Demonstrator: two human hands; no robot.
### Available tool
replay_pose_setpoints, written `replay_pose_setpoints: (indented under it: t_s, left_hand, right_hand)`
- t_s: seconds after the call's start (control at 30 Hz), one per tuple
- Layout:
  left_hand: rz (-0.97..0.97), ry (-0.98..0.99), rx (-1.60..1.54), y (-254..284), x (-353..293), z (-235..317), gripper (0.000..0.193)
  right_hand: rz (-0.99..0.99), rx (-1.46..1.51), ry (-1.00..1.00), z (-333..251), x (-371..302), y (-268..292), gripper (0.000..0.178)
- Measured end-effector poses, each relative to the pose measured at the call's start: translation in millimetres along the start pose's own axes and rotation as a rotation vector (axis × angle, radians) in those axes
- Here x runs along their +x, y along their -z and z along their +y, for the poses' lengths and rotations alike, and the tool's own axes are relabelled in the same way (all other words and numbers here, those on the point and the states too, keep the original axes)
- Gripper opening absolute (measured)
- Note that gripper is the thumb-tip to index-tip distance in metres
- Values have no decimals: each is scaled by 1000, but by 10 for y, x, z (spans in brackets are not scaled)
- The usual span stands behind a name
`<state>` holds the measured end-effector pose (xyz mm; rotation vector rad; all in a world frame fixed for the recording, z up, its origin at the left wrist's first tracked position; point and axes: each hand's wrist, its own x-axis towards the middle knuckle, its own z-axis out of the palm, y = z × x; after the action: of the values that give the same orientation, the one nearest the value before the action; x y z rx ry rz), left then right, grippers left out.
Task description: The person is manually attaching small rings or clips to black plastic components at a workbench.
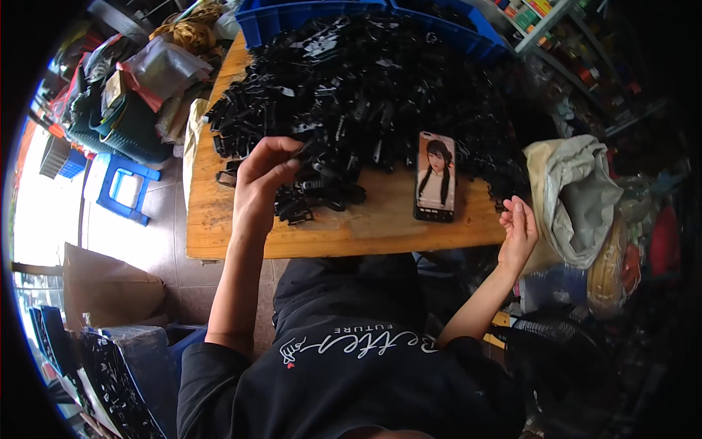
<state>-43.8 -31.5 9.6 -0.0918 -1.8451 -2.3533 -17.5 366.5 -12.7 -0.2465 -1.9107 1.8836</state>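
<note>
A large heap of small black plastic pieces, possibly clips or buckles (351, 110), covers most of the wooden table (387, 233). My left hand (265, 172) is over the heap's near left side, thumb and forefinger bent toward each other. Whatever is between those fingertips blends into the black pieces behind. Beyond the table's right front corner, my right hand (518, 230) is raised with its fingers curled together beside an open sack. Its grip is too small to make out. Between my hands, a phone (436, 178) with a lit screen rests against the heap's near edge.
Blue plastic bins (307, 13) stand at the table's far side. The open whitish sack (578, 197) is close on the right, near shelving (578, 55). To the left are a blue stool (124, 186), a cardboard box (110, 285) and piled bags (164, 69).
</note>
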Motion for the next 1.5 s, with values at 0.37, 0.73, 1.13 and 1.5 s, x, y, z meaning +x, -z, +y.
replay_pose_setpoints:
  t_s: [0.37,0.73,1.13,1.5]
  left_hand:
    - [-333,475,-734,-530,-804,-287,43]
    - [-254,361,-390,-381,-847,-277,27]
    - [-247,362,72,-426,-743,-46,53]
    - [-216,337,-138,-466,-721,-141,44]
  right_hand:
    - [206,-766,364,338,33,341,17]
    - [-53,-828,221,216,-187,26,11]
    - [-20,-409,251,124,-327,-306,14]
    - [-534,53,291,-287,-527,-1160,15]
